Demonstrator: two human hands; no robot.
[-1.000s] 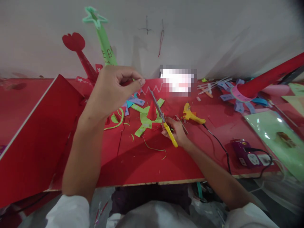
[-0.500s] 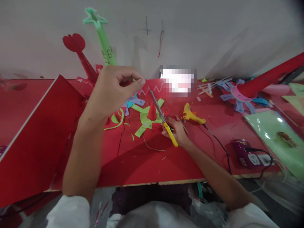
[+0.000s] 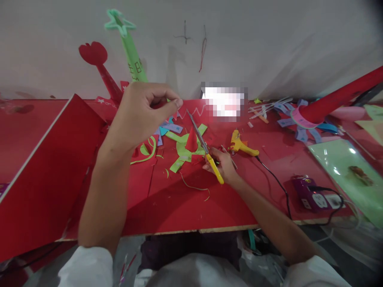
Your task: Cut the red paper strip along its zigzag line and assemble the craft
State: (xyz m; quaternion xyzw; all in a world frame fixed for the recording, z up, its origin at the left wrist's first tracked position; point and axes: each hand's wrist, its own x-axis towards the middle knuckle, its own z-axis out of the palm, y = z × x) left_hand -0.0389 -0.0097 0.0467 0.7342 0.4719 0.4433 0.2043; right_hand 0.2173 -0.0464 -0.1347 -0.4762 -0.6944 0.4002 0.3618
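My left hand (image 3: 146,113) is raised over the table, thumb and forefinger pinched; whatever sits between the fingertips is too small to make out. Just past them runs a pale zigzag line (image 3: 196,111) on red; I cannot tell whether the fingers touch that surface. My right hand (image 3: 223,163) grips yellow-handled scissors (image 3: 214,166), blades angled up and away, tips close to the zigzag and the left fingertips. Under the blades, a small red paper cone (image 3: 191,140) stands on a green paper cutout (image 3: 181,148) with strips spreading outward.
A yellow glue gun (image 3: 241,145) lies right of the right hand, its cord trailing to a purple power socket (image 3: 308,193). A red board (image 3: 50,171) leans at left. Red and green paper rockets (image 3: 133,59) stand behind. A green folder (image 3: 341,167) and a blurred bright patch (image 3: 224,101) are also there.
Almost nothing differs. The scissors' tips have shifted very slightly to the left; the left hand keeps its pinch in the same place.
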